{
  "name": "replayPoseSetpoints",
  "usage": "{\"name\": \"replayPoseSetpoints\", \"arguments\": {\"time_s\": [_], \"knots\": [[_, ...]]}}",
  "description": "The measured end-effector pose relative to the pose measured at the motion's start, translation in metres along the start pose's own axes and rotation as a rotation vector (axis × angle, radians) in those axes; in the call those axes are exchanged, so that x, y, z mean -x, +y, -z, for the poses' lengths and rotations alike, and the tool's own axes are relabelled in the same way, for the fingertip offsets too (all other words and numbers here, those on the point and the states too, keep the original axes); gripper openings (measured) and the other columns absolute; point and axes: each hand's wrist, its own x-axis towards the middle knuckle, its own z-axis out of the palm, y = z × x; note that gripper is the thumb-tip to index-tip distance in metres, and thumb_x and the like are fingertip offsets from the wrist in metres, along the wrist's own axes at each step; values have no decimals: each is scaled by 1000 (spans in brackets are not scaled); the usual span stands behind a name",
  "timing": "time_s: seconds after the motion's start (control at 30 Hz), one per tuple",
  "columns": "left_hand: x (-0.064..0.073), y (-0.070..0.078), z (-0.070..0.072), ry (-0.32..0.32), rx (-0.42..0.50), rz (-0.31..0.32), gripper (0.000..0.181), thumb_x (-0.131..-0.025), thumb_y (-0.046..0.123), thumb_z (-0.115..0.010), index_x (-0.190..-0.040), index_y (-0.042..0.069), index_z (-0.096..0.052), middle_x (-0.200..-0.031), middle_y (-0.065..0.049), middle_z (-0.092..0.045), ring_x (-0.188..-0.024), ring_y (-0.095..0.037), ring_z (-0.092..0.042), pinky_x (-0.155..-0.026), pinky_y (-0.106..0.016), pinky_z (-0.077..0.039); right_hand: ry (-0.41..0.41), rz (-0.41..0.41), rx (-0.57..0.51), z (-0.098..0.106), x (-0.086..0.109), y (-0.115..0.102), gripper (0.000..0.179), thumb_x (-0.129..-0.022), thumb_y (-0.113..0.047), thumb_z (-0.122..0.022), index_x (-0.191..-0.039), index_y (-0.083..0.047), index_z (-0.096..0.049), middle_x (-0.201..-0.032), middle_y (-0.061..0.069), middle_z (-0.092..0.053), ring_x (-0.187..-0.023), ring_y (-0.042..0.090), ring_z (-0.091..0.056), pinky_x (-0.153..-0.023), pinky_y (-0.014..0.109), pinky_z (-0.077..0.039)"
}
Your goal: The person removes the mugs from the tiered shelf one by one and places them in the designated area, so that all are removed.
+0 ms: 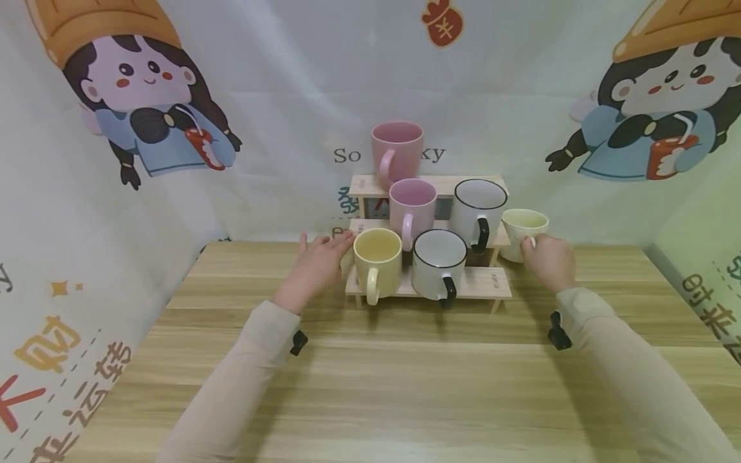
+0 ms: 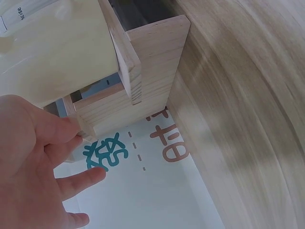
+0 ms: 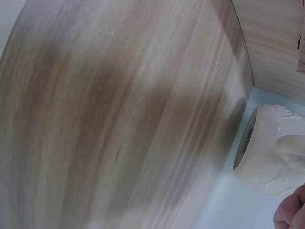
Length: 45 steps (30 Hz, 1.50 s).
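Observation:
A stepped wooden rack (image 1: 480,283) carries several mugs. At its left end, the thumb and fingertips of my left hand (image 1: 318,267) pinch the end of the middle board, beside the yellow mug (image 1: 379,267) on the lowest step. My right hand (image 1: 552,260) grips the handle of a pale cream mug (image 1: 523,225) at the rack's right end. In the right wrist view this mug (image 3: 271,148) shows raised patterns and its underside, held off the table. Only a few fingertips of that hand (image 3: 291,210) appear there.
A white, black-rimmed mug (image 1: 437,263) shares the lowest step. On the middle step stand a pink mug (image 1: 413,206) and another white mug (image 1: 477,209); a darker pink mug (image 1: 399,154) tops the rack. Behind the wooden table (image 1: 370,386) hangs a printed cloth (image 1: 289,128).

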Motion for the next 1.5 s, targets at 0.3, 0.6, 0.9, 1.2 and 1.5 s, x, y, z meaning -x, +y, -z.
{"name": "replayPoseSetpoints", "arguments": {"time_s": [0.3,0.6,0.9,1.2,1.5], "knots": [[2,2,-3,9,4,-12,64,-90,0,-47,-150,18,-32,-157,3,-28,-137,-38,-35,-113,-67,-1,-41,-36,10,-2,4,5,41,-93,-22,-40,-55,-6,-41,-55,14,-50,-52,31,-46,-48,42,-38],[2,4,-3,18,25,-5,64,-90,-1,-46,-149,18,-34,-156,3,-29,-136,-39,-36,-114,-67,-1,-20,-29,7,-6,6,9,40,-93,-20,-41,-55,-6,-41,-53,14,-50,-50,31,-46,-44,43,-38],[-1,4,-1,16,17,3,62,-90,0,-47,-148,18,-35,-156,2,-29,-137,-40,-35,-114,-67,-2,-104,-44,19,-8,4,11,43,-94,-22,-38,-56,-6,-44,-54,14,-52,-51,30,-48,-43,40,-39],[-2,3,-3,14,19,-5,61,-90,1,-47,-148,17,-35,-156,1,-30,-136,-40,-35,-114,-66,-1,-146,-35,27,-12,11,13,39,-93,-23,-44,-58,-6,-44,-56,15,-52,-52,31,-49,-41,39,-39],[-1,2,-1,13,36,-1,62,-91,1,-46,-149,17,-34,-156,1,-29,-137,-41,-34,-114,-66,1,-266,-40,27,-2,4,12,42,-95,-28,-40,-61,-5,-49,-58,14,-55,-53,27,-50,-41,33,-39]]}}
